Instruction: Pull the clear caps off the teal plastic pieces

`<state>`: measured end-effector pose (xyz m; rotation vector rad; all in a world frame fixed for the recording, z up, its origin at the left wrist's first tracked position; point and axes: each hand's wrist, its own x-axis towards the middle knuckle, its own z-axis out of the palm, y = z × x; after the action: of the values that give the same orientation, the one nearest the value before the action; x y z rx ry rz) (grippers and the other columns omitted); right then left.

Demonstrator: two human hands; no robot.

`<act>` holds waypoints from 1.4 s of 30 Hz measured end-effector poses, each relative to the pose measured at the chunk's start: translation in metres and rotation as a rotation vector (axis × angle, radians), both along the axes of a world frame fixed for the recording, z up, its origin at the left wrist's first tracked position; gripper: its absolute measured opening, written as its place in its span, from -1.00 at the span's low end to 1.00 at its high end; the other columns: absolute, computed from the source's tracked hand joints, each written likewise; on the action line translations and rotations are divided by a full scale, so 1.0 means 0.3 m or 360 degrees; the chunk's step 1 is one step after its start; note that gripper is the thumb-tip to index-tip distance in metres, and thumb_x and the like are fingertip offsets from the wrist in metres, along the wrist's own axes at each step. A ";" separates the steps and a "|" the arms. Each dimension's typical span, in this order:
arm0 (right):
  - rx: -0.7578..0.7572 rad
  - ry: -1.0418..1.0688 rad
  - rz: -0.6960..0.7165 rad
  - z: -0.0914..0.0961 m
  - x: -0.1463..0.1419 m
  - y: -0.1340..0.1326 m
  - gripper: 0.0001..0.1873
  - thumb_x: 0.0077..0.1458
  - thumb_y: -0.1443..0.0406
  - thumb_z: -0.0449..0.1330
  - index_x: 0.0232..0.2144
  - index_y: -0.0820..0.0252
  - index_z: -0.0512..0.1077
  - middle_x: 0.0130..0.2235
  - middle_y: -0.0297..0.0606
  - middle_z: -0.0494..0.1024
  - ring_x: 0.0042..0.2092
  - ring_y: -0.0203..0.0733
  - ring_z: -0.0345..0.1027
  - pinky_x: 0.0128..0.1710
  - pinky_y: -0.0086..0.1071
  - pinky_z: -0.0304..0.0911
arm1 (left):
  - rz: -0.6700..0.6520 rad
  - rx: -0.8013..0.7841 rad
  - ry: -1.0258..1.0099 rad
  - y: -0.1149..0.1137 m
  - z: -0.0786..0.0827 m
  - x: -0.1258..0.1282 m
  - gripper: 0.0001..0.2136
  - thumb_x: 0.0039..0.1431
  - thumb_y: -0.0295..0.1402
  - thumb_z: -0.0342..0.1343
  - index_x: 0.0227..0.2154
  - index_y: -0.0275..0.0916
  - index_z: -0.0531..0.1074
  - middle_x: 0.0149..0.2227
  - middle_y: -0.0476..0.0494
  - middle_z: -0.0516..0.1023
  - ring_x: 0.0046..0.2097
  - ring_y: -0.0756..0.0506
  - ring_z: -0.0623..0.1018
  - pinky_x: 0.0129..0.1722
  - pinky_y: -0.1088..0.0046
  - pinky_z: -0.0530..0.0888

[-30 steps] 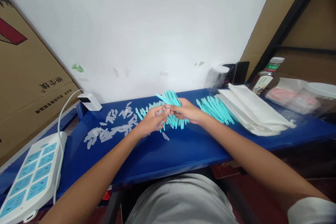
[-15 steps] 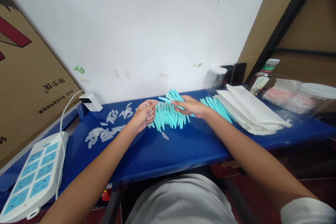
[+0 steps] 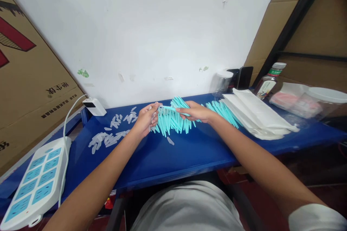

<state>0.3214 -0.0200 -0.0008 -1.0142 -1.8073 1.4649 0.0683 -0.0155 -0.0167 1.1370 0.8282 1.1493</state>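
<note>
My right hand (image 3: 192, 111) is closed around a fanned bundle of slim turquoise sticks (image 3: 179, 103) that look like eyebrow razors. One of them reaches left from its thumb to my left fingertips. My left hand (image 3: 148, 118) is closed in a pinch, with small clear plastic caps in its fingers, partly hidden. A whitish cap seems to meet the stick's tip there; whether it is fitted cannot be made out. Below both hands lies a row of more turquoise sticks (image 3: 168, 122). Loose clear caps (image 3: 110, 138) are scattered left of my left hand, and a single cap (image 3: 170, 140) lies in front of the row.
On the blue table (image 3: 189, 158), more turquoise sticks (image 3: 222, 111) lie beside white packets (image 3: 257, 113) at right. A bottle (image 3: 269, 81) and clear jars (image 3: 223, 81) stand behind. At left are a white charger (image 3: 94, 107) and a power strip (image 3: 38, 180).
One stick from my right hand's bundle now bridges level to my left fingertips, where there was a gap before. Both hands stay over the row, and the view has shifted slightly.
</note>
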 end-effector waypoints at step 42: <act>0.0021 0.0173 -0.0198 0.004 -0.005 -0.002 -0.59 0.16 0.03 0.38 -0.36 0.18 0.32 -0.44 -0.34 0.41 -0.61 -0.47 -0.07 -0.67 -0.48 -0.23 | -0.0071 -0.0024 0.0395 -0.026 -0.017 0.035 -0.47 0.18 0.21 0.17 -0.42 -0.25 0.45 -0.60 0.10 0.17 -0.69 0.10 0.12 -0.71 0.55 0.00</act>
<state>0.3198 -0.0205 0.0004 -1.0021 -1.6458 1.4036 0.0790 -0.0233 -0.0220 1.2961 0.9947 0.9755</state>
